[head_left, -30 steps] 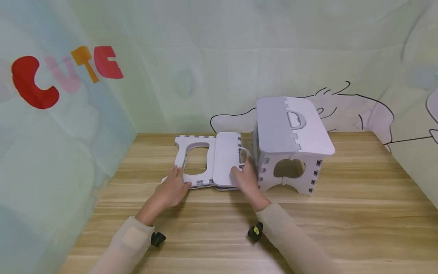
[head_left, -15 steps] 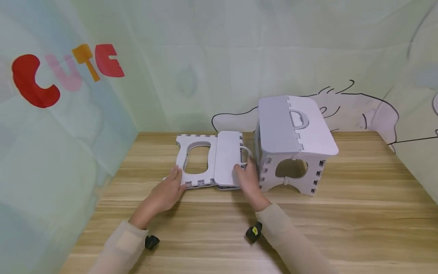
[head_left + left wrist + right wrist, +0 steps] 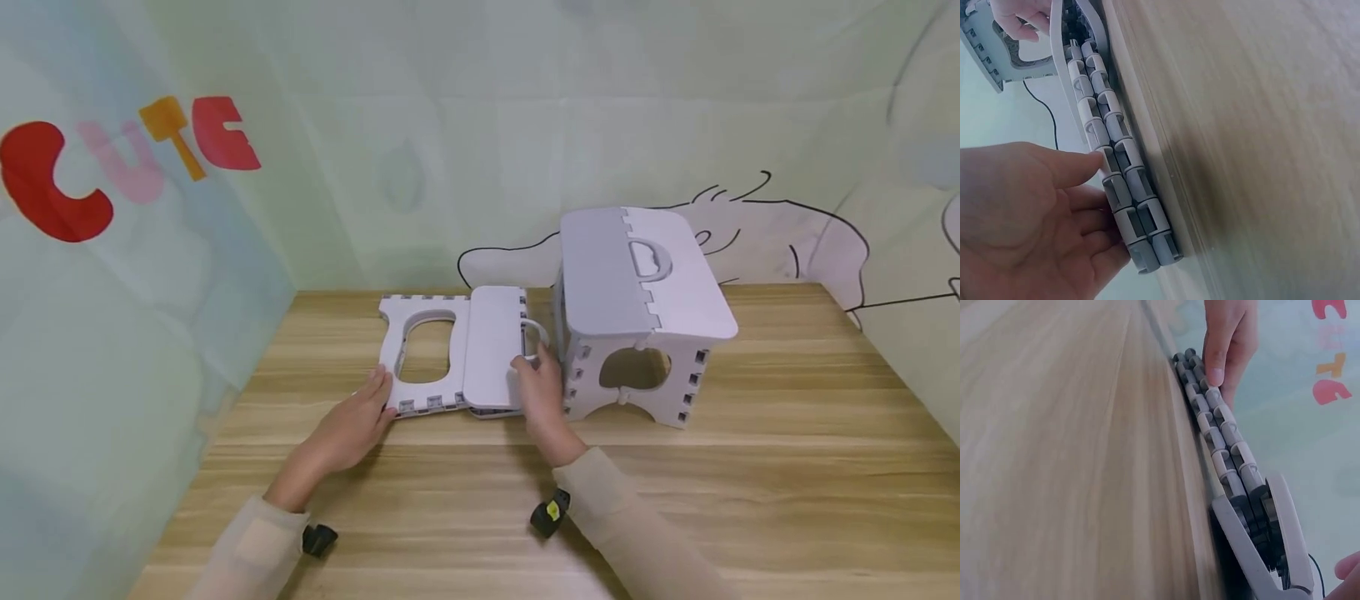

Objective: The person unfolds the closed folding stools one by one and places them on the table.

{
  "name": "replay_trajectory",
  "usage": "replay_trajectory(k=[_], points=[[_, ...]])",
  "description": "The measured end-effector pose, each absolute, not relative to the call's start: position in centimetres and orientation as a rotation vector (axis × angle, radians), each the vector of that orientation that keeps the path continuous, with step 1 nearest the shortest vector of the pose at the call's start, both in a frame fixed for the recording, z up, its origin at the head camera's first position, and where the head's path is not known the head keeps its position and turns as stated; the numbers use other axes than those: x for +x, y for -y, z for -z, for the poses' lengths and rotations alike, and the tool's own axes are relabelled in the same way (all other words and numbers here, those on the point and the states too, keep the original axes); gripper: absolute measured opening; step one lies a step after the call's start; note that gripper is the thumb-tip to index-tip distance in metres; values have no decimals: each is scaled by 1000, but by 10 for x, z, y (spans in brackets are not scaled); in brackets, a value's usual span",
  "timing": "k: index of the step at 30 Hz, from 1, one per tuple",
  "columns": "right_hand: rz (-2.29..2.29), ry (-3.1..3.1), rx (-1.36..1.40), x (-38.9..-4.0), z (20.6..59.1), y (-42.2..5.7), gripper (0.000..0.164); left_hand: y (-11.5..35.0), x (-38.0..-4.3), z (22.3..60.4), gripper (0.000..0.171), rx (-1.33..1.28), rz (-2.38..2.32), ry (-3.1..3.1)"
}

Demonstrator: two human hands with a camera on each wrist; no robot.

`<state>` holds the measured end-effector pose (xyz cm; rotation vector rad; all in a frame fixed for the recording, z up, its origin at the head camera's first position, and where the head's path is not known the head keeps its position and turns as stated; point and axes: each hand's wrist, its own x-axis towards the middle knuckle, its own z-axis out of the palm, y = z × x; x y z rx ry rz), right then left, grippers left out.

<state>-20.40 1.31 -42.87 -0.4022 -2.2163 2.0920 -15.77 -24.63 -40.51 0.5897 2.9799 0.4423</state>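
A white folding stool (image 3: 491, 346), folded flat, lies on the wooden table with its oval leg opening to the left. My left hand (image 3: 348, 429) holds its near left corner. In the left wrist view, the left thumb (image 3: 1079, 167) touches the hinged edge (image 3: 1119, 181) while the fingers curl against the stool's end. My right hand (image 3: 542, 396) grips the stool's right side beside the carrying handle (image 3: 536, 332), thumb on the seat panel. Its other fingers are mostly hidden. In the right wrist view the two hinged legs (image 3: 1225, 437) lie close together.
Just right of my right hand stands a second, unfolded stool (image 3: 607, 275), upright with a grey-and-white top. A printed cloth backdrop (image 3: 420, 150) hangs behind and left of the wooden table (image 3: 450, 517). Black wrist cameras (image 3: 550, 512) sit below both sleeves.
My left hand has slid a little left along the near edge to the folded stool's corner. The right hand keeps its place by the handle. Both stools look the same.
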Motion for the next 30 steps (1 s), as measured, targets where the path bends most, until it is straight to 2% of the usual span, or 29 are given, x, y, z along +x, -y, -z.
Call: replay_trajectory(k=[15,30], points=[[-2205,2041,-345,-201,408,-8,69,261,-163,414,58,684,-556,-3001],[-2271,1957,-220,-199,393,-6,65,267,-163,412,57,654,-677,-2954]])
